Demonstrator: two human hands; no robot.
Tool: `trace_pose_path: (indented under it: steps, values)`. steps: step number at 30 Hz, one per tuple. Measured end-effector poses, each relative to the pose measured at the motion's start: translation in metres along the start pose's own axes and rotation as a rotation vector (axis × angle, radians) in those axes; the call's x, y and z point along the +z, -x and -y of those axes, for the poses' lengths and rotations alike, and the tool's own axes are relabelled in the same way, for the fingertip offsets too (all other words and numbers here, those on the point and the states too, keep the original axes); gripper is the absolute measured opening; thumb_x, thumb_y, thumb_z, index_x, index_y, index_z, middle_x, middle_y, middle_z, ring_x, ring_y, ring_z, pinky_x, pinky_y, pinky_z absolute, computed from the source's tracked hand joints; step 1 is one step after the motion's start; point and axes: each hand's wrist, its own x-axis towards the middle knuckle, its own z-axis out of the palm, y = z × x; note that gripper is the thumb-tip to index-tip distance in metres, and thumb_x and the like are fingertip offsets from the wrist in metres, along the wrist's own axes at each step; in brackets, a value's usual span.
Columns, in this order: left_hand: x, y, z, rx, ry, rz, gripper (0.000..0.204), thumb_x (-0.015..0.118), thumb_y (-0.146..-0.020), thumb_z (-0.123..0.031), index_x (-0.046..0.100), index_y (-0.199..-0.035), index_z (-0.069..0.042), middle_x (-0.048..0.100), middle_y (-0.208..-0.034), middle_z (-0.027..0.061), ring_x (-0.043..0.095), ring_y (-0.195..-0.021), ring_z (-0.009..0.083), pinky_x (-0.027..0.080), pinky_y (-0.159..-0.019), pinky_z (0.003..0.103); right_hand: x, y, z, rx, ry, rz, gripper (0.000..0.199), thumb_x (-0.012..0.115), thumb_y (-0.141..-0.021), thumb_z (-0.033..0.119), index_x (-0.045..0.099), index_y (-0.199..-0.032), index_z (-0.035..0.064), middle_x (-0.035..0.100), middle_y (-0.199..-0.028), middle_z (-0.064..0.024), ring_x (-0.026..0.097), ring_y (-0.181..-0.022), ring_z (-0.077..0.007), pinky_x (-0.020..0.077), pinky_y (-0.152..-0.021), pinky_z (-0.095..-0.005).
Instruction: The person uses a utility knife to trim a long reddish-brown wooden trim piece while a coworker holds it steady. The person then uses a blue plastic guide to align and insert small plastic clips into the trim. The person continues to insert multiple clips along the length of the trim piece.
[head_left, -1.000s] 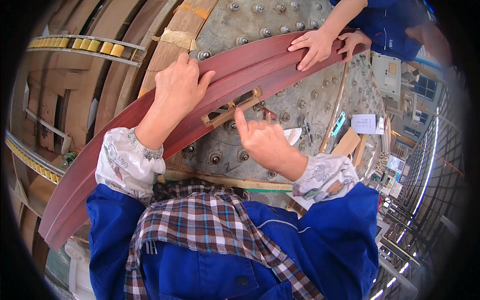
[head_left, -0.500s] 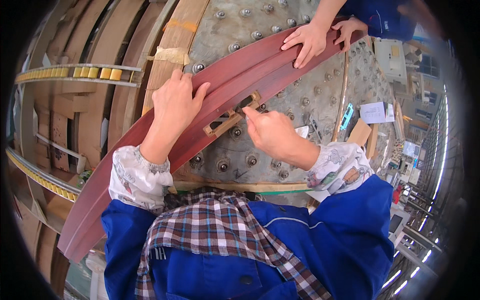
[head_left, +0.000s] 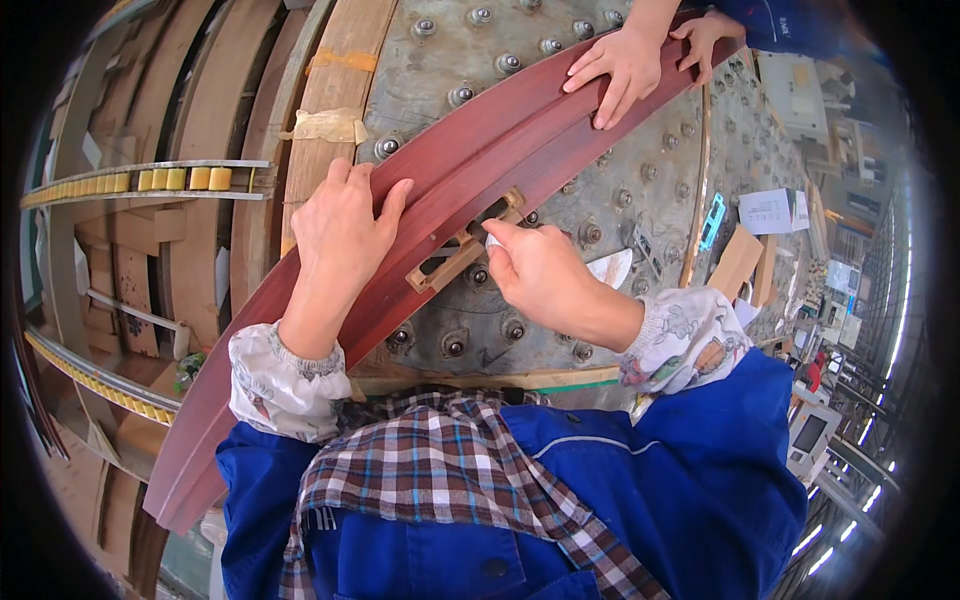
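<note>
A long red-brown wooden board (head_left: 500,150) with a grooved profile lies slantwise across the table. My left hand (head_left: 345,225) grips its far edge, fingers curled over and thumb on top. On the board's near side is a pale slotted cutout (head_left: 450,262) with two openings. My right hand (head_left: 548,275) is closed right beside that cutout, forefinger and thumb at its edge. A small whitish bit shows at the fingertips; what it belongs to is hidden. Farther along the board, another person's two hands (head_left: 620,75) rest on it.
The grey metal table (head_left: 430,90) carries many ball rollers (head_left: 455,345). To the right lie a white curved piece (head_left: 610,268), a turquoise tool (head_left: 712,222), paper (head_left: 768,212) and wood offcuts (head_left: 735,262). At left are slatted timber (head_left: 205,130) and a yellow roller track (head_left: 150,180).
The board, with the hands on it, sits slightly differently in view, its near-left end shifted right. More of the white curved piece shows beside my right hand, which stays at the cutout.
</note>
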Motion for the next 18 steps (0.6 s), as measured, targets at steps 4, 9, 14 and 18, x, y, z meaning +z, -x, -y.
trace_pose_path:
  steps: [4,9,14,18]
  values:
    - [0.001,0.000,0.002,0.014,-0.006,-0.020,0.044,0.065,-0.089,-0.044,0.069,-0.106,-0.003,0.064,-0.098,0.0110,0.066,-0.084,0.0343,0.053,-0.071,0.045,0.003,-0.006,-0.004,-0.010,-0.064,-0.044,0.024,0.052,-0.087,0.009,0.065,-0.098,-0.0074,0.063,-0.073,-0.0295,0.065,-0.073,-0.0437,0.0525,-0.068,-0.0489]
    - [0.002,0.001,0.001,0.020,-0.007,-0.034,0.044,0.065,-0.089,-0.043,0.069,-0.105,-0.003,0.064,-0.097,0.0109,0.066,-0.084,0.0341,0.053,-0.070,0.045,-0.001,-0.005,-0.001,0.096,-0.272,-0.076,0.023,0.052,-0.087,0.009,0.065,-0.095,-0.0086,0.063,-0.075,-0.0292,0.065,-0.074,-0.0430,0.0520,-0.069,-0.0483]
    - [0.003,0.000,0.002,0.038,-0.006,-0.053,0.044,0.066,-0.089,-0.042,0.069,-0.105,-0.002,0.064,-0.095,0.0113,0.066,-0.082,0.0341,0.053,-0.068,0.044,0.001,-0.001,0.005,0.052,-0.001,-0.001,0.021,0.054,-0.087,0.010,0.063,-0.098,-0.0053,0.065,-0.071,-0.0248,0.066,-0.072,-0.0415,0.0531,-0.067,-0.0489]
    - [0.003,0.000,0.001,0.036,-0.014,-0.054,0.044,0.066,-0.089,-0.042,0.069,-0.105,-0.002,0.064,-0.095,0.0117,0.067,-0.081,0.0341,0.053,-0.068,0.044,0.010,-0.003,0.009,-0.071,0.327,0.040,0.029,0.055,-0.086,0.008,0.064,-0.110,-0.0062,0.063,-0.067,-0.0253,0.064,-0.061,-0.0413,0.0518,-0.060,-0.0469]
